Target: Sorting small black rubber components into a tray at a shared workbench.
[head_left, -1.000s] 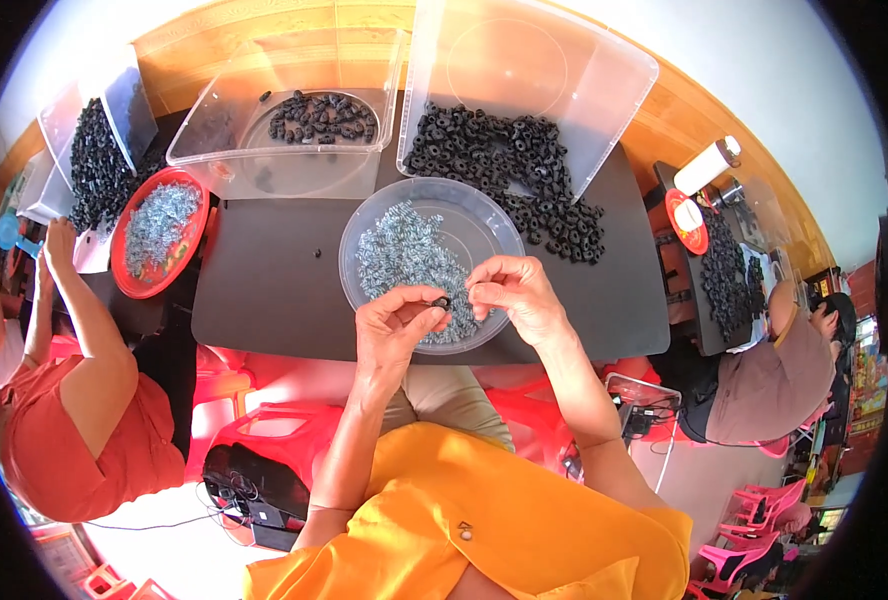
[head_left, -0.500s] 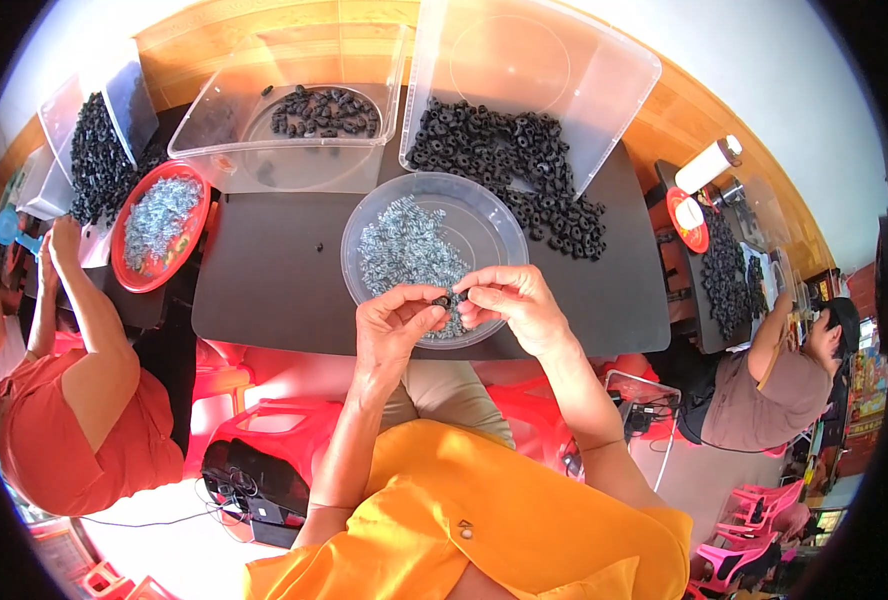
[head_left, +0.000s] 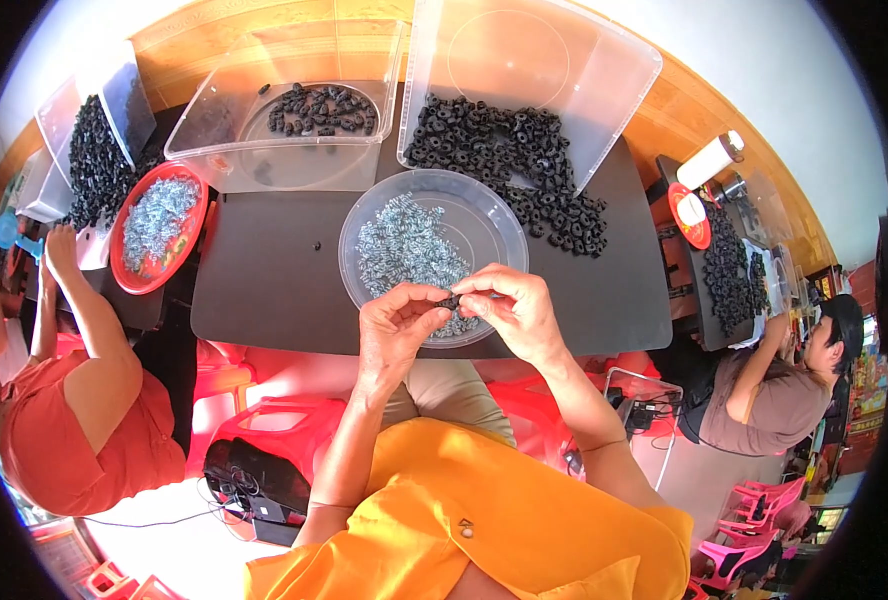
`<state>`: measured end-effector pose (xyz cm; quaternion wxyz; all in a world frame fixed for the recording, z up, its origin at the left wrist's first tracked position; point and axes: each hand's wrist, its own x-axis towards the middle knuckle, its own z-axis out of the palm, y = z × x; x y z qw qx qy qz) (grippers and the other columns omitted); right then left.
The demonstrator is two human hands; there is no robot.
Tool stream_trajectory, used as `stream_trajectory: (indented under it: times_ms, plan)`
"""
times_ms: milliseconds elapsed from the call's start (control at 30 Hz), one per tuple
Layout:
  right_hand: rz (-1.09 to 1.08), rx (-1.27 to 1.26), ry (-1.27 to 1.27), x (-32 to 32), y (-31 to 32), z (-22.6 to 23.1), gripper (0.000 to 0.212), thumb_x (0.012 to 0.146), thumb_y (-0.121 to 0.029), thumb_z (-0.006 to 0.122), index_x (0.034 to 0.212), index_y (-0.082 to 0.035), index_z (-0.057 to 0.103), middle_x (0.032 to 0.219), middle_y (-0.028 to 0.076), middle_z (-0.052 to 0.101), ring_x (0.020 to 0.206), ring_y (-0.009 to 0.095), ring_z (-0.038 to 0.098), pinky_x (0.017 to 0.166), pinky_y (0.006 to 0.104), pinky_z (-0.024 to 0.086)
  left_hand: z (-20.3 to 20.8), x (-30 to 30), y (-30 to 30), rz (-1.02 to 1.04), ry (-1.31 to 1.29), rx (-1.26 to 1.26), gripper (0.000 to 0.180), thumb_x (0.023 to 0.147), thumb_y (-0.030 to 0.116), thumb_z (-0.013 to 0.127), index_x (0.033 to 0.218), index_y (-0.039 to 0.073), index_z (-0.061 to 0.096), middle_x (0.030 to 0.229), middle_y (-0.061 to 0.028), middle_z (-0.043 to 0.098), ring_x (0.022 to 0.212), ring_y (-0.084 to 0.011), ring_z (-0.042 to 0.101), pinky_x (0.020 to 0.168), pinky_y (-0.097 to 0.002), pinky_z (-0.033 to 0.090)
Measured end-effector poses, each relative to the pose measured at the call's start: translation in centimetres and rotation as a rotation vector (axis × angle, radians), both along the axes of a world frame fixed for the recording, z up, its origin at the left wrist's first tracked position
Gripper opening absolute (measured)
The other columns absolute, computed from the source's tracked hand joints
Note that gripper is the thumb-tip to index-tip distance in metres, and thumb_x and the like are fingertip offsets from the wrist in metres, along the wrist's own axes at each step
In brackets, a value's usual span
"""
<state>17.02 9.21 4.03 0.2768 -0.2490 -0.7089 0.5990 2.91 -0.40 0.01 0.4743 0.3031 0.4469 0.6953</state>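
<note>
My left hand point(head_left: 400, 322) and my right hand point(head_left: 514, 310) meet over the near rim of a round clear tub point(head_left: 509, 215). Pinched between their fingertips is a small black part point(head_left: 448, 302), mostly covered by the fingers. Small metal springs point(head_left: 404, 245) are heaped in the tub, on its left side. Beyond it, a tipped clear bin point(head_left: 619, 85) spills black ring-shaped parts point(head_left: 554, 220) onto the dark table. Another clear bin point(head_left: 254, 165), at the far left, holds a smaller number of black pieces point(head_left: 324, 108).
One loose black piece point(head_left: 317, 245) lies on the dark table point(head_left: 264, 290). A red oval tray point(head_left: 200, 225) of springs stands at the left, by a co-worker in red point(head_left: 94, 420). Another person point(head_left: 774, 395) sits at the right, beside a table with black parts point(head_left: 726, 280).
My fingertips have come closer together, and the black pieces held apart in each hand now meet. At the right, the other person's arms and head have shifted slightly.
</note>
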Motion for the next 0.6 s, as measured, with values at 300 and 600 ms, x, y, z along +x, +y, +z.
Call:
stream_trajectory:
  times_ms: [300,600]
  plan:
    - [-0.085,0.363,-0.032,-0.4,-0.8,0.2,0.012,0.079,0.006,0.061,0.091,0.001,0.063,0.084,0.01,0.061,0.073,0.016,0.063,0.062,0.0259,0.052,-0.5,0.1,0.2,-0.008,0.025,0.032,0.02,0.077,-0.011,0.062,0.095,-0.002,0.062,0.09,-0.0063,0.062,0.082,-0.0115,0.061,0.076,-0.0232,0.051]
    - [-0.126,0.775,-0.113,-1.0,-0.9,-0.7,0.015,0.075,0.009,0.059,0.085,0.0,0.054,0.08,0.011,0.056,0.067,0.026,0.059,0.056,0.0314,0.048,-1.5,0.6,1.2,0.079,0.22,-0.003,0.014,0.076,-0.01,0.062,0.089,-0.003,0.061,0.083,-0.006,0.064,0.077,-0.0114,0.062,0.069,-0.0232,0.05]
